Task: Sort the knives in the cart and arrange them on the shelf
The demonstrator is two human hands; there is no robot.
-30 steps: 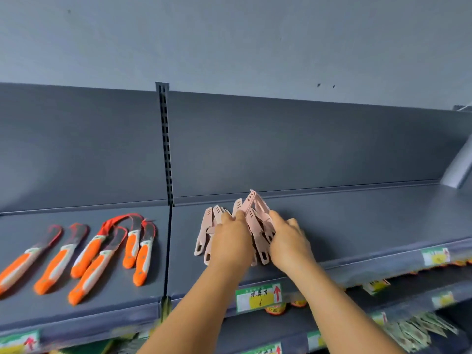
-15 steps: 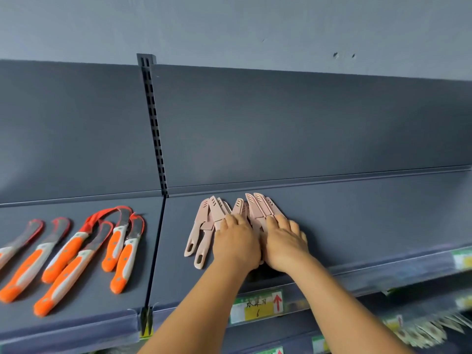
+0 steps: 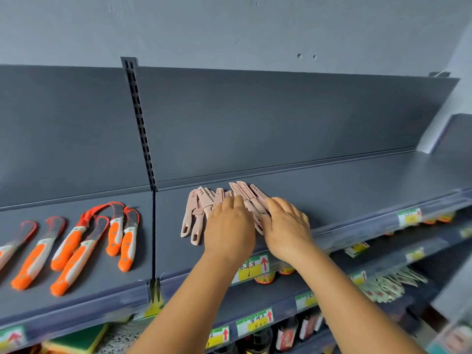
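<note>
Grey shelf (image 3: 332,190) below grey wall: both hands, left (image 3: 229,226) and right (image 3: 286,226), rest flat, fingers spread, on pink knives (image 3: 199,208).

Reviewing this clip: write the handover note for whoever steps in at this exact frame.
Left hand: flat, palm down on the pink knives, fingers extended, gripping nothing.
Right hand: the same, on the right side of the fan.
Pink knives lie fanned and overlapping on the right shelf section, tips toward the back panel.
Orange-handled knives lie in a loose row on the left section.
Done: both kinds separated.
Left: spread the pink ones evenly; the cart is out of view.
</note>
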